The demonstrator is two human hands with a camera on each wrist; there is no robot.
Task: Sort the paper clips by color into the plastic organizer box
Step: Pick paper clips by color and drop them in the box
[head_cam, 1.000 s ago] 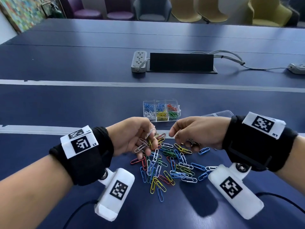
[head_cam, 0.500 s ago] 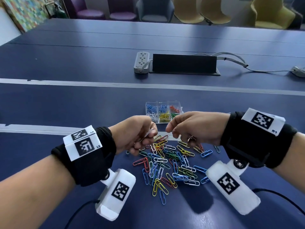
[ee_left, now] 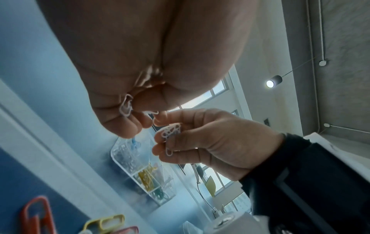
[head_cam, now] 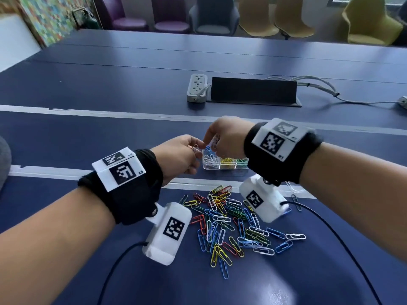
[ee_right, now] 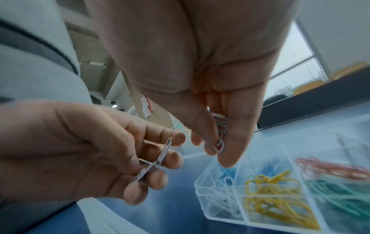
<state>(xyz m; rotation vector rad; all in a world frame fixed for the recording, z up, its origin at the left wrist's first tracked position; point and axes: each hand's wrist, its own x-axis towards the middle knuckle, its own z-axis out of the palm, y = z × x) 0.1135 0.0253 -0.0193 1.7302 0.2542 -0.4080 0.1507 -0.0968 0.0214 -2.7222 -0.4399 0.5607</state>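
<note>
The clear plastic organizer box (head_cam: 224, 174) stands beyond a loose pile of mixed-colour paper clips (head_cam: 231, 221). Its front cells hold white (ee_right: 218, 204), yellow (ee_right: 276, 205) and green clips (ee_right: 340, 194); the back cells hold blue and red ones. My left hand (head_cam: 193, 150) hovers at the box's left edge and pinches a few white clips (ee_right: 158, 161). My right hand (head_cam: 211, 142) is above the box's back-left corner, its fingers curled round a small bunch of white clips (ee_left: 170, 131). The two hands' fingertips almost meet.
A clear lid (head_cam: 295, 188) lies right of the box, mostly behind my right wrist camera. Farther back are a grey power strip (head_cam: 197, 86), a black cable hatch (head_cam: 253, 91) and grey cables (head_cam: 326, 89). Chairs line the table's far side.
Both hands have lifted off the clip pile and moved forward to the organizer box, each carrying white clips. The pile now lies uncovered below the wrists.
</note>
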